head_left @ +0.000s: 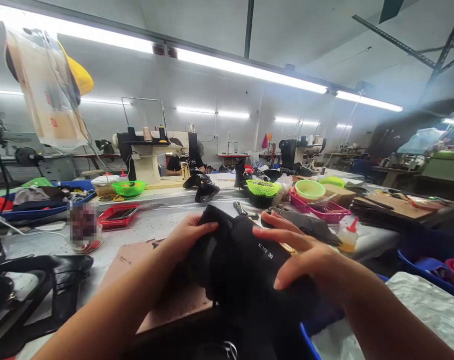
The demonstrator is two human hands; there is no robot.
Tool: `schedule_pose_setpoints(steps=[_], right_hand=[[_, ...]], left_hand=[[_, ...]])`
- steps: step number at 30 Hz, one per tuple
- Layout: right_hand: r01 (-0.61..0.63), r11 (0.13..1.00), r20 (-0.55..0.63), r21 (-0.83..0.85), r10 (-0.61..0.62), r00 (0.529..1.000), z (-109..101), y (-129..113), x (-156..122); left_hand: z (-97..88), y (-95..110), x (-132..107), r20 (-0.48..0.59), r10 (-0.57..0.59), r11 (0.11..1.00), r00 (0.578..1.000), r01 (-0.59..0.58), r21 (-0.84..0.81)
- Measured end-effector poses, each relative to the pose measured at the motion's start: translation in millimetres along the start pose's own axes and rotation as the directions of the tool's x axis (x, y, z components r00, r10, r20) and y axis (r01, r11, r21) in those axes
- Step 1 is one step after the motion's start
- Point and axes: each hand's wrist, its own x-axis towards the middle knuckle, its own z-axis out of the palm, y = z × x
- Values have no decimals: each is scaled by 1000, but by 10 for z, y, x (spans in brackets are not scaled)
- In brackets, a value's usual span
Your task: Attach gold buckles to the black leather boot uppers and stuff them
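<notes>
A black boot upper (pixel 242 275), stamped with small white print, is held up in front of me over the table. My left hand (pixel 189 236) grips its upper left edge, thumb on the near face and fingers mostly hidden behind. On the right side, my right hand (pixel 311 260) has its fingers spread over the black material, thumb well apart from them. The lower part of the piece is dark and blurred. Beneath it lies a pinkish board (pixel 123 262) with dark specks.
Black shoe parts (pixel 67 277) lie at the left, near a red tray (pixel 117 216). A red-tipped bottle (pixel 348 239) and a magenta basket (pixel 320 207) stand at the right. Across the table are a green basket (pixel 263 188), a sewing machine (pixel 146 160) and a seated person (pixel 187 162).
</notes>
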Motion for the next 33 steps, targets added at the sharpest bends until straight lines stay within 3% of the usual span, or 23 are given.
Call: schedule_pose_setpoints(steps=[3,7,10,13,15,17,18,20,22,24,27,29,30,31,32,33], right_hand=[[20,1000,96,7,-20,995,-47,73,177],[-168,943,141,-287,215,966,-81,250,502],[-218,835,59,-505,286,956,-1,272,664],[-231,826,-93,-515,214,972,162,286,682],[-323,873,-349,-365,193,917,314,346,623],[-374,927,-530,-9,313,788,494,437,540],[-361,908,-510,212,418,752,589,481,503],[-335,750,-318,570,578,751,770,541,454],[-338,596,-182,728,644,744,911,554,449],[-321,552,-191,769,679,709,981,541,470],[-383,533,-147,755,706,693,942,560,460],[-488,502,-58,714,737,673,856,629,383],[-540,485,-13,688,752,659,813,679,326],[-584,466,29,665,765,644,777,736,262],[-623,445,73,643,774,628,754,796,199],[-661,423,120,620,781,612,745,857,144]], left_hand=[[-74,-74,41,89,21,999,996,-18,-32],[-46,-143,50,191,52,998,980,-45,-41],[69,-197,62,130,133,991,983,-134,1],[186,-261,78,-51,226,971,973,-221,95],[227,-306,83,-179,281,958,943,-265,110],[236,-352,80,-250,327,944,911,-306,121],[235,-377,76,-266,349,936,899,-321,144],[240,-430,63,-279,401,910,873,-344,232],[254,-482,38,-286,452,875,845,-357,327],[239,-518,-3,-278,477,849,834,-355,391],[3,-523,-104,-267,453,851,851,-323,415],[-345,-508,-184,-316,436,860,843,-287,422],[-555,-505,-222,-377,439,863,815,-265,431],[-768,-510,-255,-453,364,891,813,-162,425],[-966,-528,-281,-472,193,926,860,-1,378],[-1131,-558,-298,-419,5,932,908,147,330]])
